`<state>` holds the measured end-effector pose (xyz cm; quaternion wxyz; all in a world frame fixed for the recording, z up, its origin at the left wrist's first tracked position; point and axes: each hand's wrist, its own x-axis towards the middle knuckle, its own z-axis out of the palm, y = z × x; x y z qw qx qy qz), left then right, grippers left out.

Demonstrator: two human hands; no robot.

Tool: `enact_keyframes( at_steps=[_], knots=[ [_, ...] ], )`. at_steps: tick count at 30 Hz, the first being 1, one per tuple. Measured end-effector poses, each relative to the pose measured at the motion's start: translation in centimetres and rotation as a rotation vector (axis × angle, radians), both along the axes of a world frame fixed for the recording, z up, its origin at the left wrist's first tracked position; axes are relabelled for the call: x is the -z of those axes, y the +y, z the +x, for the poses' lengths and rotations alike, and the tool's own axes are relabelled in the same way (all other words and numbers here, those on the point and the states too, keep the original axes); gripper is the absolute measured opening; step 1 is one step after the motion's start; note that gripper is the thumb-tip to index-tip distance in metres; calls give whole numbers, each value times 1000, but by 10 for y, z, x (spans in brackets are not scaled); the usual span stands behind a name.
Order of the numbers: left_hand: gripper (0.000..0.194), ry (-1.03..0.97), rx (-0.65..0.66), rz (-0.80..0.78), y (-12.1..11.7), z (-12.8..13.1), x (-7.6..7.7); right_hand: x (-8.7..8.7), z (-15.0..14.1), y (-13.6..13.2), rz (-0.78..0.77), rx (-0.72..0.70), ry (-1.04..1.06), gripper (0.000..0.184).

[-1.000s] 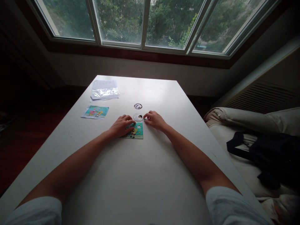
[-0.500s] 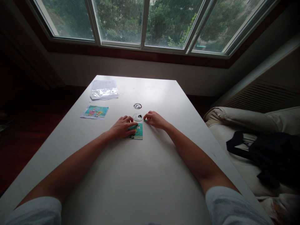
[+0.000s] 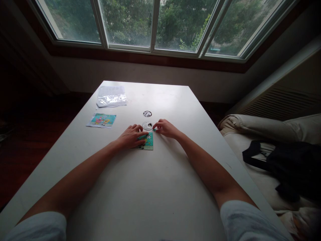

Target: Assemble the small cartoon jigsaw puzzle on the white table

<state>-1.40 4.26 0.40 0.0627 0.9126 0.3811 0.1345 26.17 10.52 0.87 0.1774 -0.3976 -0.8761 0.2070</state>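
On the left of the white table (image 3: pixel 160 187), a printed picture (image 3: pixel 102 119) is laid flat, with plastic-covered papers (image 3: pixel 112 96) placed on its far side. The left hand (image 3: pixel 130 136) is rested, fingers apart, on the jigsaw (image 3: pixel 149 143), whose left part is covered near the table's middle. Beyond it, two round fittings (image 3: pixel 147 114) are seen. A small green piece (image 3: pixel 154 130) is pinched in the right hand (image 3: pixel 165 128), just beside the jigsaw's far right corner. Farther right, dark cloth (image 3: pixel 293 164) is draped on a pale sofa (image 3: pixel 273 125).
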Motion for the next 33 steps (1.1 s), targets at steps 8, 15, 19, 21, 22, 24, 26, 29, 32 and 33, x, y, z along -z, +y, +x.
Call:
enact_keyframes(
  at_steps=[8, 15, 19, 21, 22, 24, 26, 29, 32, 33],
  knots=[
    [44, -16, -10, 13, 0, -1, 1, 2, -2, -1, 10, 53, -6, 19],
    [44, -34, -13, 12, 3, -2, 4, 1, -5, -4, 9, 73, -20, 14],
    [42, -50, -10, -4, 4, -4, 3, 2, -7, -4, -7, 76, 45, 13],
    [42, -60, 3, -13, 4, -5, 1, 4, -8, -3, -26, 40, 100, 11],
    [43, -62, 11, -14, 4, -6, 1, 5, -9, -3, -44, 14, 129, 10],
    [44, -61, 25, -13, 4, -7, 0, 7, -10, -4, -101, -24, 186, 9],
    [44, -59, 26, -8, 5, -8, 0, 9, -12, -5, -159, -20, 241, 8],
    [44, -61, 26, -3, 5, -8, 1, 10, -15, -7, -187, 3, 300, 7],
    [44, -68, 29, 0, 7, -9, 4, 9, -19, -10, -167, 15, 340, 8],
    [44, -71, 28, 1, 8, -9, 4, 9, -20, -11, -158, 19, 350, 8]
  ],
)
